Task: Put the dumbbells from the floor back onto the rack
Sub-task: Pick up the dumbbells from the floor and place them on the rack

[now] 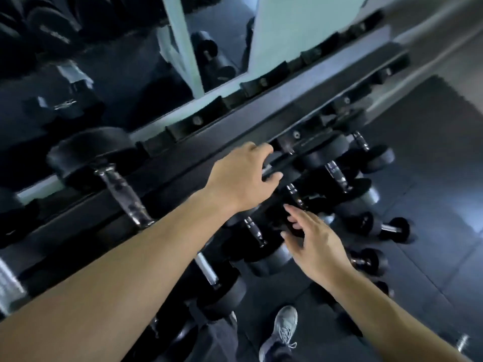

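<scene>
- On the near rail of the rack (198, 142), the left hand (241, 176) curls its fingers around the rail's edge.
- Below it, the right hand (316, 244) hangs with fingers spread, holding nothing.
- Dumbbells (394, 228), black round heads on chrome handles, lie on the floor (431, 165) to the right.
</scene>
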A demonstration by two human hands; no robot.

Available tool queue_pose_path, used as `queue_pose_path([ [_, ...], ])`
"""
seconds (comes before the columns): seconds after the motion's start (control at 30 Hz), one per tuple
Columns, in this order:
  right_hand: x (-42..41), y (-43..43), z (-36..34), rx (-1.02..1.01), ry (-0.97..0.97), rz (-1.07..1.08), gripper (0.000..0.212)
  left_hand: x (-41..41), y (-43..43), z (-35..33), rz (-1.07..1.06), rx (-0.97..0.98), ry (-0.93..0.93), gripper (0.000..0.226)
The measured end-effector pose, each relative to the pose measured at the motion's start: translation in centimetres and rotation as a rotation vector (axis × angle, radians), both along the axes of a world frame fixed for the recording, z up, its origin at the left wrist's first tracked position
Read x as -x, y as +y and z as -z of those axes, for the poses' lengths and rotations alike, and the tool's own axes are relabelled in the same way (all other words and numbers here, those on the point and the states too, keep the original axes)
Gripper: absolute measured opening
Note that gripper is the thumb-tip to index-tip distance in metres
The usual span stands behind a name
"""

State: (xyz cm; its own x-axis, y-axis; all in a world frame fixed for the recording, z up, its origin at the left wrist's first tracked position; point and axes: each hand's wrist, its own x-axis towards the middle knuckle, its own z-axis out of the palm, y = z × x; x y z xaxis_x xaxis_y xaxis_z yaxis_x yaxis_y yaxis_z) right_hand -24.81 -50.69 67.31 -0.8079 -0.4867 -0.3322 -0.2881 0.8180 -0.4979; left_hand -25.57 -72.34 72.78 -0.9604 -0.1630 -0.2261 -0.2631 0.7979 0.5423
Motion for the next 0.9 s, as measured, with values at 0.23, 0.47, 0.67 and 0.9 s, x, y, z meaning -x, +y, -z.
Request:
queue_pose_path([
  [0.23, -4.0, 16.9, 3.0, -0.09, -0.039, 0.326, 0.057, 4.3, 17.1, 5.1, 0.301, -0.002, -0.107, 0.055],
  [0.47, -9.4, 32.9, 11.8, -0.195, -0.154, 0.507, 0.058, 3.6, 34.3, 14.7, 0.509, 0.072, -0.253, 0.056],
  [0.67, -11.9, 41.8, 22.5, -0.207, -0.261, 0.594, 0.058, 2.3, 44.8, 26.2, 0.569, 0.12, -0.371, 0.051],
  [0.9, -11.4, 48.1, 35.9, -0.208, -0.347, 0.74, 0.057, 2.5, 52.1, 40.8, 0.656, 0.134, -0.511, 0.049],
])
